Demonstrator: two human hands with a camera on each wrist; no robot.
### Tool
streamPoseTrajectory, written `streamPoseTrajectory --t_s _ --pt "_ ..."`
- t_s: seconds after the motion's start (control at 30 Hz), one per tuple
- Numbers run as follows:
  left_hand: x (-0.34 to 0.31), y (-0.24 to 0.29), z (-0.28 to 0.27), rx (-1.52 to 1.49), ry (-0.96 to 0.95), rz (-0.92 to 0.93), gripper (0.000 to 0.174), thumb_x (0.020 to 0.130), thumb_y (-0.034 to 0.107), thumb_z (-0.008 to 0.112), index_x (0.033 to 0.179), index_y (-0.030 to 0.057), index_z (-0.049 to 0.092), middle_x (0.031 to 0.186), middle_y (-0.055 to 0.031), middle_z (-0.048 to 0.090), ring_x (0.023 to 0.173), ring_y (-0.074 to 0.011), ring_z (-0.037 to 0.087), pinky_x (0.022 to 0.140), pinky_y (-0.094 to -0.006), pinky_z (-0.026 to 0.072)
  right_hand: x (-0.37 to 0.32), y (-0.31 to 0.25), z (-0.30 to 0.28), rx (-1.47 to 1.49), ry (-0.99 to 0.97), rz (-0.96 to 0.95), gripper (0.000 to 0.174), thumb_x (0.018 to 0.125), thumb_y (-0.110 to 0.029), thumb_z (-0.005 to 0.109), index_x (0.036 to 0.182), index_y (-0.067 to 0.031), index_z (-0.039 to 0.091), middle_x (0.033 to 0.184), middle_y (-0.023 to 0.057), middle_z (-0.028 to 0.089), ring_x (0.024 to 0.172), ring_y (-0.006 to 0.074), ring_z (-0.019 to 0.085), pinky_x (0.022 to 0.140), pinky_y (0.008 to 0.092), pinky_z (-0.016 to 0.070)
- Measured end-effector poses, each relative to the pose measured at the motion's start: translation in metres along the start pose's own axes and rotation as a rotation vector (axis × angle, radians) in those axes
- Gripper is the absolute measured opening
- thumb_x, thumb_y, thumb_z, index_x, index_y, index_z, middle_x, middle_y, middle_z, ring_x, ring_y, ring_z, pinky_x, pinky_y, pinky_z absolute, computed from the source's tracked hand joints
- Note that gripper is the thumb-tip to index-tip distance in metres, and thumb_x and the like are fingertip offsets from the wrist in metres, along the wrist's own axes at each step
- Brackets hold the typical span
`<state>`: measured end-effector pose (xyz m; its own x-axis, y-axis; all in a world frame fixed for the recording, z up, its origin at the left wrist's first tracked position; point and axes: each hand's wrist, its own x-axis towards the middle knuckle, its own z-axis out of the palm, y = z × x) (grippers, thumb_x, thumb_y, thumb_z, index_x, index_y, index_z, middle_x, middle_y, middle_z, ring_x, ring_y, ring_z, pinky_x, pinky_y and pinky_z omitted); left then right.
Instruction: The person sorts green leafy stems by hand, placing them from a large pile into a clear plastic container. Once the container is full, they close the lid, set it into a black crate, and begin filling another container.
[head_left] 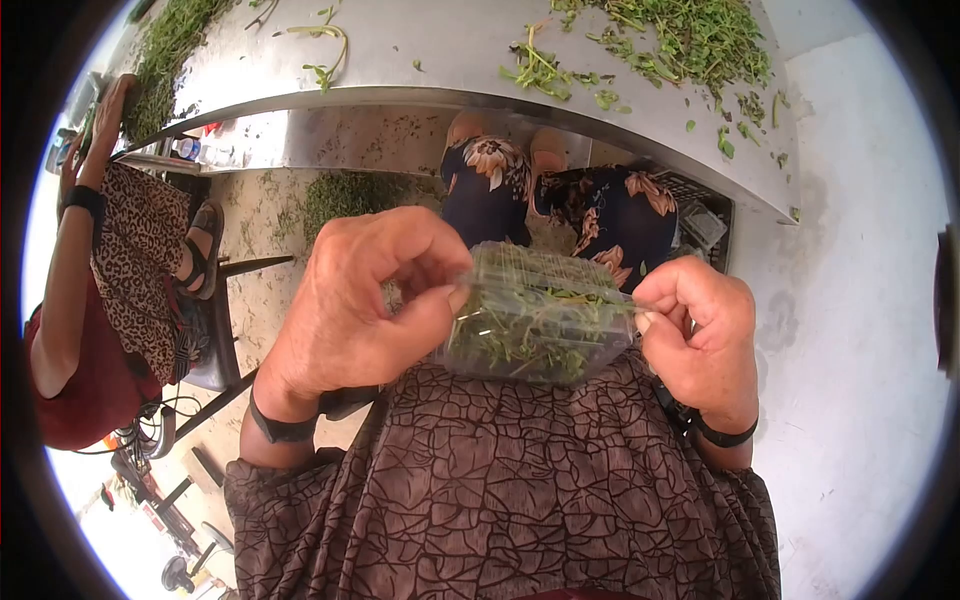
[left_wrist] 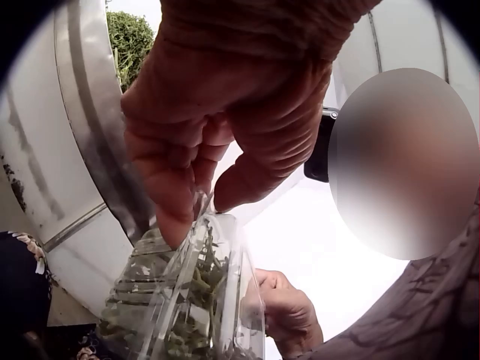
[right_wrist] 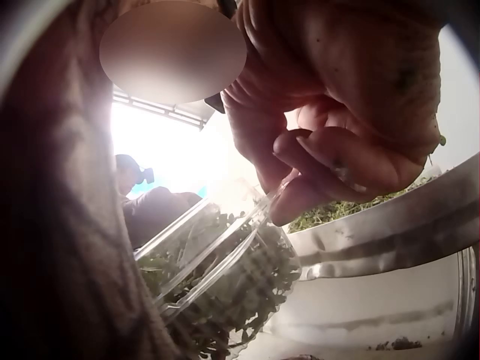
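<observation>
A clear plastic clamshell box (head_left: pixel 540 318) filled with green leafy sprigs hangs between both hands above the lap. My left hand (head_left: pixel 375 300) pinches the rim at one end between thumb and forefinger. At the opposite end my right hand (head_left: pixel 700 335) pinches the rim the same way. In the left wrist view the clamshell box (left_wrist: pixel 184 300) tilts below the fingers, its lid and base edges close together under the thumb. The right wrist view shows the right hand (right_wrist: pixel 337 120) gripping a corner of the box, leaves pressed against its clear wall.
A metal table (head_left: pixel 450 50) runs across in front, with a pile of greens (head_left: pixel 690 45) at right and another heap (head_left: pixel 175 60) at left. Beneath it stands a dark crate (head_left: pixel 710 225) holding a clear box. Another person (head_left: pixel 85 300) sits at left. More greens (head_left: pixel 355 198) lie on the floor.
</observation>
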<state>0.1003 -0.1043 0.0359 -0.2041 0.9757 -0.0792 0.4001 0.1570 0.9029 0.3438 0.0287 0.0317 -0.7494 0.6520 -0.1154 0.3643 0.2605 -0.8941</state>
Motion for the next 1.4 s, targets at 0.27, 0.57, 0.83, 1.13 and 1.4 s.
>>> streamPoseTrajectory --t_s 0.27,0.57,0.83,1.13,1.4 --pt "-0.001 -0.004 0.0 -0.045 0.017 -0.018 0.013 0.071 0.001 0.063 0.084 0.0002 0.064 0.072 -0.0043 0.061 0.061 -0.0098 0.058 0.057 -0.0247 0.0449 0.0 -0.002 -0.004 -0.028 -0.016 -0.052 0.013 0.076 0.01 0.062 0.086 0.0025 0.06 0.071 0.005 0.064 0.055 0.0035 0.056 0.049 0.0195 0.0412" --pt "0.001 -0.002 0.0 -0.019 0.0 0.031 0.012 0.069 -0.001 0.063 0.08 0.0015 0.063 0.069 -0.0039 0.06 0.059 -0.0109 0.057 0.055 -0.025 0.0437 0.0 -0.005 -0.002 -0.042 -0.008 -0.047 0.012 0.074 0.01 0.062 0.083 0.0022 0.059 0.067 0.0045 0.063 0.054 0.0041 0.056 0.049 0.02 0.0429" --pt "0.001 -0.005 0.005 -0.002 0.035 0.077 0.014 0.067 -0.004 0.06 0.08 0.0014 0.061 0.067 -0.0038 0.057 0.057 -0.0112 0.054 0.053 -0.0259 0.0422 0.0 -0.005 0.003 -0.032 0.026 -0.022 0.011 0.073 0.011 0.059 0.077 0.001 0.056 0.062 0.0003 0.057 0.05 0.0004 0.049 0.045 0.0192 0.0355" --pt "0.004 -0.012 0.01 -0.028 0.092 0.178 0.009 0.07 -0.003 0.061 0.076 0.0021 0.058 0.064 -0.0034 0.055 0.054 -0.0121 0.054 0.047 -0.0249 0.042 0.001 -0.004 0.005 -0.03 0.038 -0.011 0.012 0.072 0.012 0.056 0.072 0.0001 0.053 0.059 -0.002 0.054 0.047 -0.0011 0.043 0.042 0.0193 0.0297" --pt "0.005 -0.016 0.009 -0.1 0.014 -0.059 0.009 0.083 0.0 0.06 0.091 -0.0006 0.062 0.079 -0.0014 0.059 0.068 -0.0069 0.052 0.061 -0.0228 0.042 0.001 -0.002 0.005 0.016 0.072 0.058 0.009 0.075 0.01 0.059 0.078 0.0008 0.057 0.064 -0.0005 0.059 0.05 0.0004 0.048 0.045 0.0192 0.0345"
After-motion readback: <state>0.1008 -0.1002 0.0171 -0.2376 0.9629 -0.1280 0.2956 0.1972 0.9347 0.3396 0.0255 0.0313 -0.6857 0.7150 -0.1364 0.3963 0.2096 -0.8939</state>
